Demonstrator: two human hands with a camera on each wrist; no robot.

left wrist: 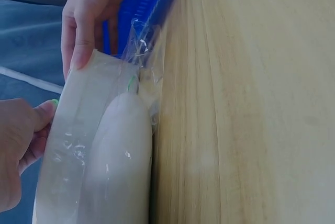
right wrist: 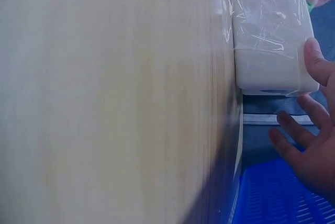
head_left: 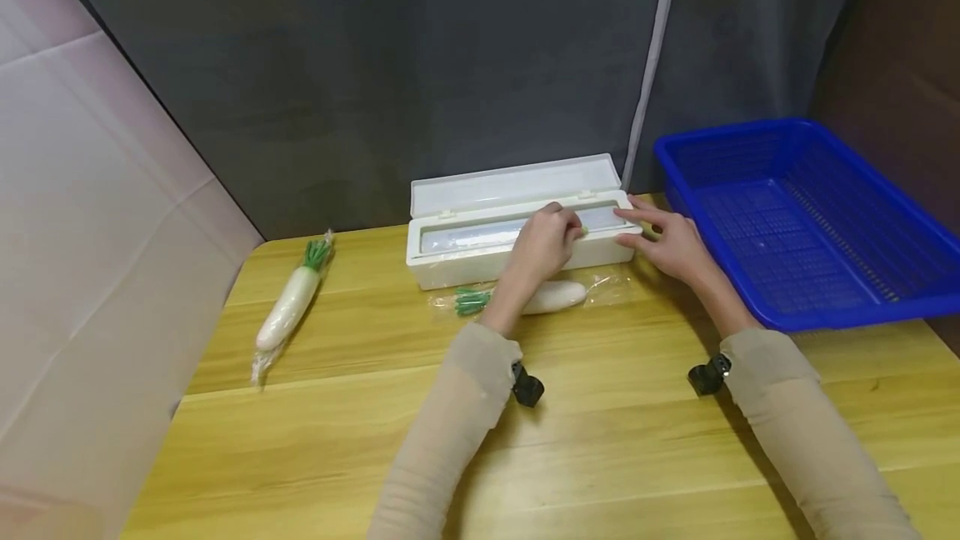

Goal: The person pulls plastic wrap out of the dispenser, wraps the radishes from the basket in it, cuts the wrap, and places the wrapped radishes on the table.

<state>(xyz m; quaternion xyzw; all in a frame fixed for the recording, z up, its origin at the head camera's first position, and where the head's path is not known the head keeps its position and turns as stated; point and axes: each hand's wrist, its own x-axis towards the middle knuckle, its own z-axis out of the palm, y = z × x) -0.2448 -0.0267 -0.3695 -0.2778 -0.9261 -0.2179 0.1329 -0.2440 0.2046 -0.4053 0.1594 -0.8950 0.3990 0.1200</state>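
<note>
A long white box [head_left: 450, 272], its lid [head_left: 517, 182] tipped up at the back, looks like a cling film dispenser; clear film [right wrist: 269, 38] hangs over its front. My left hand [head_left: 542, 244] is over the middle of the box, thumb and finger pinching a small green tab [head_left: 583, 230]. At the box's right end my right hand [head_left: 671, 247] rests its thumb on the front and a finger on top, the fingers fairly straight. Against the front lies a white radish [head_left: 558, 297] with green stems, clear film around it and partly hidden by my left wrist.
A second white radish [head_left: 288, 307], wrapped in clear film, lies at the table's left. The blue plastic basket [head_left: 795, 319] stands at the right, close to my right forearm. Behind the box rises a dark grey cloth wall [head_left: 360, 90].
</note>
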